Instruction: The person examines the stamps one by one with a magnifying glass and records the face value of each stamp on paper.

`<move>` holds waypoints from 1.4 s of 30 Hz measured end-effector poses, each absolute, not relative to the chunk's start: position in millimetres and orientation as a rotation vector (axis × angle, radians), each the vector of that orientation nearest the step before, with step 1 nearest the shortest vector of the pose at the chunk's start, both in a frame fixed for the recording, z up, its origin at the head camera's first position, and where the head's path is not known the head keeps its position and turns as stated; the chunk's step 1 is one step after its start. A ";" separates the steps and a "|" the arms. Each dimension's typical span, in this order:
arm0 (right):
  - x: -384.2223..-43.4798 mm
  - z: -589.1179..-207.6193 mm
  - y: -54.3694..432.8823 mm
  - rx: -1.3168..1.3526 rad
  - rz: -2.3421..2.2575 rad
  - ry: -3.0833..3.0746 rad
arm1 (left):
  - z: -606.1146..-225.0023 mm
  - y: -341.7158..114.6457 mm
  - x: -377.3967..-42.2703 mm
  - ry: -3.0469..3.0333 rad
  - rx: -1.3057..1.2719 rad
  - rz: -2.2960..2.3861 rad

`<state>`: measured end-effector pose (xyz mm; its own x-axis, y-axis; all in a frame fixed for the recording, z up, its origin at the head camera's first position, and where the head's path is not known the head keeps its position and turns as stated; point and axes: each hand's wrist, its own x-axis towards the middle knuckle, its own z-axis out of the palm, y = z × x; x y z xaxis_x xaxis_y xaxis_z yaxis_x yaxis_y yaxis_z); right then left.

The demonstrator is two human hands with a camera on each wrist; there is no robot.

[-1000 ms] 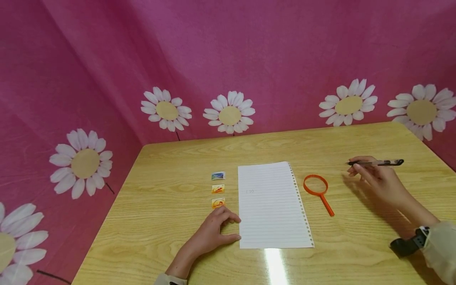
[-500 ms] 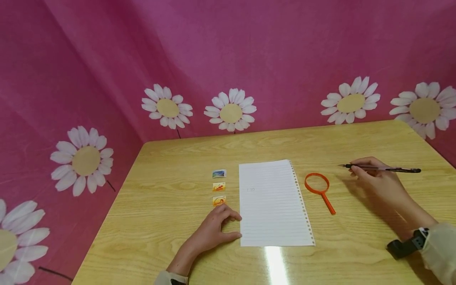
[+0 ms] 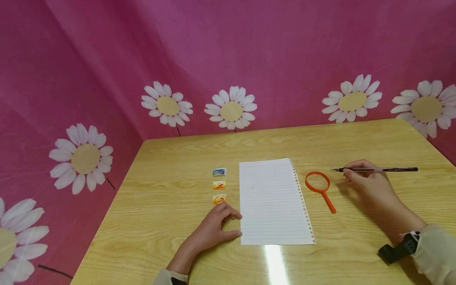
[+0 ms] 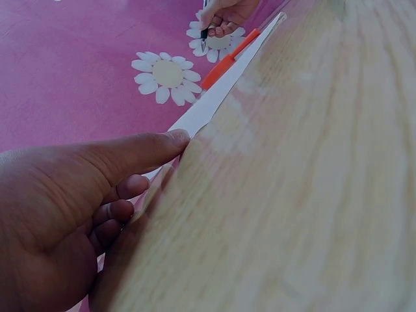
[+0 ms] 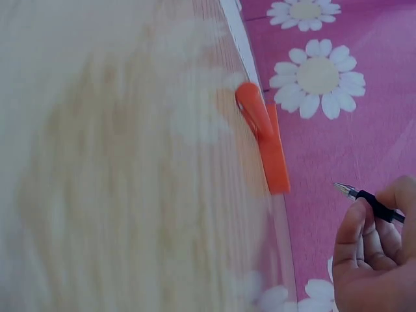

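Observation:
A lined sheet of paper [image 3: 274, 209] with punched holes down its right side lies on the table, a few faint marks written at its upper left. My left hand [image 3: 215, 229] rests at the sheet's left edge, thumb and fingertips touching it, the fingers relaxed. To the right, my right hand [image 3: 370, 186] pinches a dark pen [image 3: 395, 169] above the table, its bare tip pointing left. In the right wrist view the pen [image 5: 374, 205] shows a metal tip and black grip. Between sheet and right hand lies an orange magnifying glass [image 3: 325, 196].
Left of the sheet, three small stamp-like pictures form a column: a blue one [image 3: 219, 171], an orange one [image 3: 219, 185], and another orange one [image 3: 219, 198] right by the left hand's knuckles. A pink curtain [image 3: 285, 47] with daisies hangs behind the wooden table [image 3: 160, 190].
My right hand has moved left toward the magnifying glass, and the pen has swung so its tip points left. The left hand stays at the sheet's edge.

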<state>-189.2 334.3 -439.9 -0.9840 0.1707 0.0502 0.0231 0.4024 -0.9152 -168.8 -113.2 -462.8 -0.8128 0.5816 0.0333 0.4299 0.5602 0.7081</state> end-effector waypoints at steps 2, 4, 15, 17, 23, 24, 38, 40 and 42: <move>-189.7 -441.2 329.6 -0.173 1.641 -2.509 | -462.7 -113.5 -168.7 2.590 0.849 1.090; -189.9 -441.7 324.0 -0.170 1.657 -2.496 | -462.4 -113.8 -168.6 2.588 0.847 1.088; -194.2 -441.3 288.7 -0.043 1.779 -2.425 | -459.8 -115.6 -168.8 2.585 0.848 1.084; -193.7 -440.5 282.6 -0.026 1.822 -2.402 | -460.0 -115.7 -168.7 2.584 0.849 1.084; -193.6 -439.5 267.7 -0.028 1.874 -2.401 | -461.1 -116.3 -168.4 2.587 0.845 1.083; -194.0 -439.7 265.0 -0.027 1.910 -2.388 | -461.2 -116.5 -168.4 2.587 0.845 1.084; -201.8 -443.9 232.4 0.097 1.928 -2.437 | -459.1 -114.8 -169.2 2.589 0.867 1.087; -202.6 -444.0 228.7 0.095 1.914 -2.454 | -459.6 -114.3 -169.3 2.592 0.862 1.085; -203.3 -443.9 225.4 0.094 1.892 -2.473 | -460.0 -113.8 -169.3 2.591 0.857 1.085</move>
<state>-203.3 225.4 -443.9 -0.9978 -0.0320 0.0579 -0.0643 0.2608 -0.9632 -169.3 -113.8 -460.0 -0.8107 0.5845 0.0341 0.4344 0.5614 0.7044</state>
